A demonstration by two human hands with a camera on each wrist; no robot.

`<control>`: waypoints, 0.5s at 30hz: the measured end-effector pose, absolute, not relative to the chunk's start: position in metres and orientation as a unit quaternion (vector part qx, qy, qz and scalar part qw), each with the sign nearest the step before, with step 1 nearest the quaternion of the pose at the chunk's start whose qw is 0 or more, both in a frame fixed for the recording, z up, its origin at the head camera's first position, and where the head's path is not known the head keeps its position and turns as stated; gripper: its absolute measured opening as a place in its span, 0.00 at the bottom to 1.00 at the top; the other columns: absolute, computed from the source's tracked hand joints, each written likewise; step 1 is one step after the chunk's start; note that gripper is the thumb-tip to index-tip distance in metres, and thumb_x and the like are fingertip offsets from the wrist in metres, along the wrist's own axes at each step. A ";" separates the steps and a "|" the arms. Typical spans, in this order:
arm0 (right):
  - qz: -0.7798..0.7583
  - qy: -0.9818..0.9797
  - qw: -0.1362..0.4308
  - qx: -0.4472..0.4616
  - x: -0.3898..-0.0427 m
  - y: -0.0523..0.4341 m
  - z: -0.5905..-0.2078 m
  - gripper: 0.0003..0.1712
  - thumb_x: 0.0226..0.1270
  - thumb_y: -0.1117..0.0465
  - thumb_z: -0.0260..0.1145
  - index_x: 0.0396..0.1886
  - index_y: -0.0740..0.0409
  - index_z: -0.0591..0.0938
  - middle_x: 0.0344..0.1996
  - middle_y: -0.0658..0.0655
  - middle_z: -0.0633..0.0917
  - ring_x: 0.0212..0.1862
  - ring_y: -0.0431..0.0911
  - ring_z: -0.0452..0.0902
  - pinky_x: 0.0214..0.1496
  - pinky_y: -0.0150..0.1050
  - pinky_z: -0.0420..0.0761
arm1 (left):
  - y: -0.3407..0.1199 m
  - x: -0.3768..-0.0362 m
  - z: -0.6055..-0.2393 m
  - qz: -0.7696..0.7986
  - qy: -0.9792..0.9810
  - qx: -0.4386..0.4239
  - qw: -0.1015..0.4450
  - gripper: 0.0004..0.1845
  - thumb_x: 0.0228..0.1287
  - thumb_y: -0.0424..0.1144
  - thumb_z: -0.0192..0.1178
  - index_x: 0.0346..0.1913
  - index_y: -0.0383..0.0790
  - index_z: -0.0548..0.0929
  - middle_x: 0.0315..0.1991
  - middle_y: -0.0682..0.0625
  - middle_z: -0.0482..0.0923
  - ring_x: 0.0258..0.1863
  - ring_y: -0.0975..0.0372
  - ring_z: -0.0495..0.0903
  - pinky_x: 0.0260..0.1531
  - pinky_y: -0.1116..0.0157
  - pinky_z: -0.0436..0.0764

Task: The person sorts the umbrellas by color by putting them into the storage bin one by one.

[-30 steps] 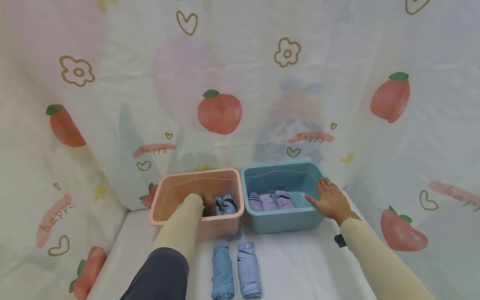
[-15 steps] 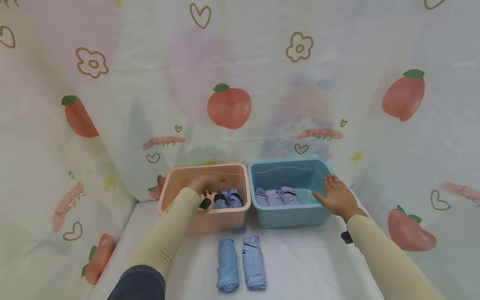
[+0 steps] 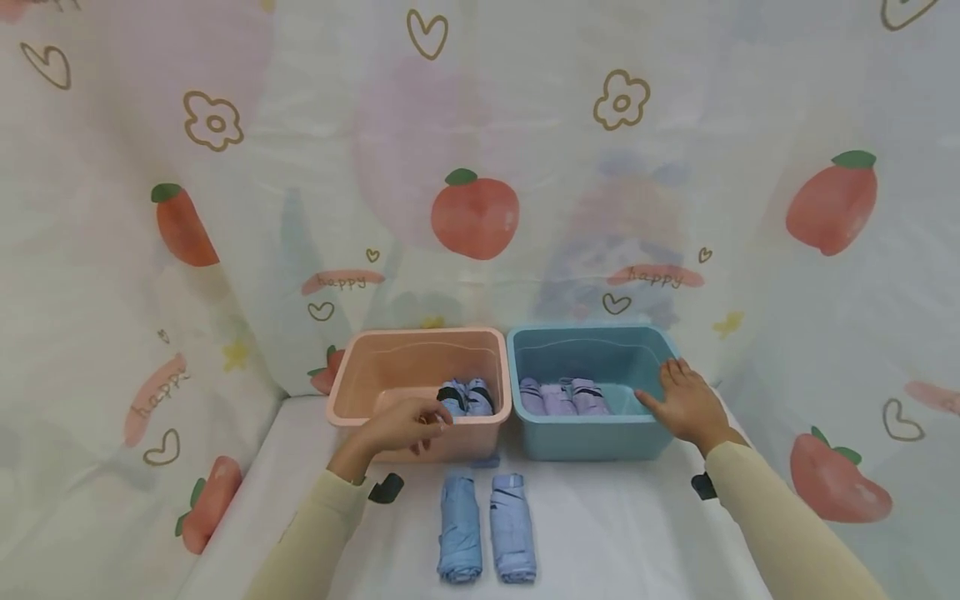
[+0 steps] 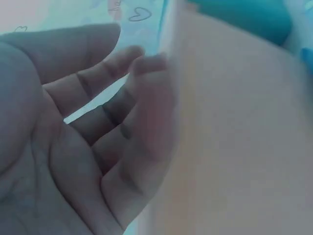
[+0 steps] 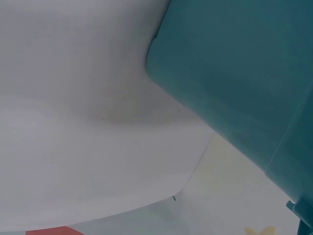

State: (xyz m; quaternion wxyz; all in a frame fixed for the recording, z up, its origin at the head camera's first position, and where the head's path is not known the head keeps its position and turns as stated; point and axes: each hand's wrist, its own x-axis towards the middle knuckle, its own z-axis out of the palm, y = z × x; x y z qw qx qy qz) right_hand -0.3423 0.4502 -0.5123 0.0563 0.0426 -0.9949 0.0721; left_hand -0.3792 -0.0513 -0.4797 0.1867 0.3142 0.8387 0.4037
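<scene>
My left hand (image 3: 397,427) hovers at the front rim of the peach-coloured bin (image 3: 450,443), fingers loosely bent and nothing held. In the left wrist view the palm (image 4: 63,161) is bare, beside the bin's pale wall (image 4: 244,127). Inside that bin, two blue folded umbrellas (image 3: 479,400) lie at the right end. My right hand (image 3: 692,407) rests on the right rim of the blue bin (image 3: 592,439) with straight fingers. That bin holds three lilac folded umbrellas (image 3: 559,401) towards its left. On the table lie a blue folded umbrella (image 3: 460,529) and a paler one (image 3: 513,531).
The bins stand side by side on a white-covered table (image 3: 600,533). Behind them hangs a printed curtain (image 3: 525,167), which also closes off both sides. A small blue piece (image 3: 487,461) shows by the front of the peach-coloured bin.
My left hand has come up out of the peach-coloured bin and back towards me, leaving the two blue umbrellas inside. My right hand stays on the blue bin's rim. The head view has shifted slightly.
</scene>
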 end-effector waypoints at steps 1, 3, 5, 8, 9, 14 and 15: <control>0.071 -0.995 0.053 0.041 -0.342 0.451 -0.513 0.57 0.71 0.30 0.43 0.69 0.83 0.54 0.69 0.81 0.52 0.72 0.71 0.41 0.71 0.62 0.44 | -0.055 -0.373 -0.487 0.411 0.835 0.309 0.195 0.09 0.69 0.37 0.59 0.49 0.44 0.83 0.31 0.45 0.80 0.27 0.54 0.82 0.25 0.60 0.83; 0.068 -0.996 0.048 0.040 -0.342 0.451 -0.513 0.57 0.71 0.29 0.42 0.69 0.83 0.53 0.69 0.81 0.51 0.72 0.71 0.40 0.71 0.62 0.42 | -0.060 -0.364 -0.502 0.433 0.824 0.296 0.212 0.11 0.69 0.37 0.59 0.52 0.43 0.82 0.34 0.46 0.81 0.30 0.54 0.83 0.28 0.60 0.84; 0.066 -0.996 0.047 0.039 -0.343 0.453 -0.513 0.58 0.71 0.29 0.40 0.69 0.83 0.53 0.69 0.82 0.51 0.72 0.71 0.39 0.71 0.62 0.42 | -0.063 -0.358 -0.517 0.446 0.819 0.284 0.223 0.13 0.69 0.38 0.59 0.54 0.41 0.81 0.36 0.47 0.81 0.32 0.55 0.84 0.30 0.60 0.84; 0.065 -0.996 0.046 0.036 -0.344 0.455 -0.513 0.58 0.71 0.28 0.39 0.69 0.83 0.52 0.69 0.82 0.50 0.72 0.71 0.38 0.71 0.62 0.41 | -0.066 -0.350 -0.539 0.459 0.815 0.260 0.240 0.16 0.69 0.38 0.59 0.57 0.39 0.79 0.38 0.47 0.81 0.34 0.54 0.84 0.31 0.59 0.85; 0.065 -0.996 0.045 0.036 -0.345 0.456 -0.514 0.59 0.71 0.28 0.39 0.69 0.83 0.52 0.69 0.82 0.50 0.72 0.71 0.37 0.71 0.63 0.41 | -0.067 -0.348 -0.546 0.461 0.816 0.248 0.245 0.17 0.69 0.38 0.59 0.58 0.39 0.78 0.39 0.46 0.81 0.35 0.54 0.84 0.32 0.58 0.85; 0.073 -0.996 0.037 0.041 -0.347 0.454 -0.517 0.59 0.70 0.28 0.39 0.69 0.83 0.52 0.69 0.82 0.49 0.72 0.71 0.37 0.71 0.63 0.40 | -0.072 -0.330 -0.577 0.464 0.825 0.190 0.263 0.26 0.68 0.39 0.61 0.68 0.43 0.72 0.42 0.42 0.79 0.35 0.52 0.83 0.31 0.54 0.84; 0.074 -0.996 0.035 0.042 -0.347 0.454 -0.517 0.59 0.70 0.28 0.40 0.69 0.83 0.52 0.69 0.82 0.50 0.72 0.71 0.37 0.71 0.63 0.40 | -0.072 -0.326 -0.582 0.458 0.829 0.186 0.264 0.28 0.67 0.40 0.62 0.69 0.45 0.70 0.43 0.43 0.79 0.35 0.52 0.83 0.31 0.54 0.84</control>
